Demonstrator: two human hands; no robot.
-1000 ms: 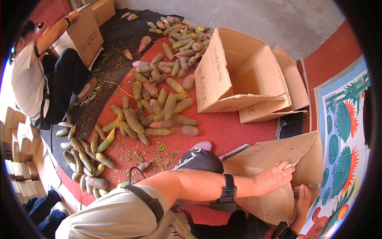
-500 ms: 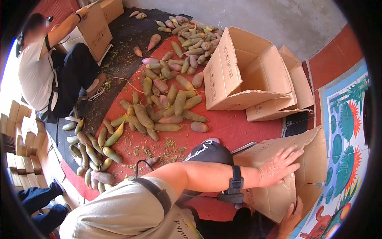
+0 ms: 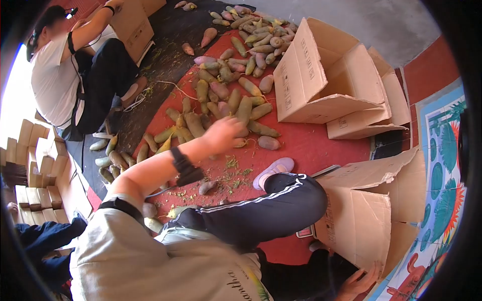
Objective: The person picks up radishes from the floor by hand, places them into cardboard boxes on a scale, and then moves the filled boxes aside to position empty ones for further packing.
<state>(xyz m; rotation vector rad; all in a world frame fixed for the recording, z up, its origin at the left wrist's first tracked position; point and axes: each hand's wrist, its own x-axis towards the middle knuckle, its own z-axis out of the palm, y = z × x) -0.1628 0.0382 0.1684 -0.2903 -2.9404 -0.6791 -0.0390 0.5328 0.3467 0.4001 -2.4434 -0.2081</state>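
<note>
Over the near side of the pile of root vegetables on the red mat, the person's left hand reaches out, palm down and blurred. From where I stand I can't tell whether its fingers are open or curled, or whether they touch anything. The roots spread from the mat's far edge toward its left side.

Down by the right, the right hand has its fingers against the bottom edge of an open box beside the person's bent knee; whether it grips the cardboard, I can't tell.

I'd judge this as the reaching part, one hand at the roots, the other at the box. Picking one up would call for fingers settled around a single root, clear of its neighbours, and the box kept steady. Two more open boxes stand beyond.
</note>
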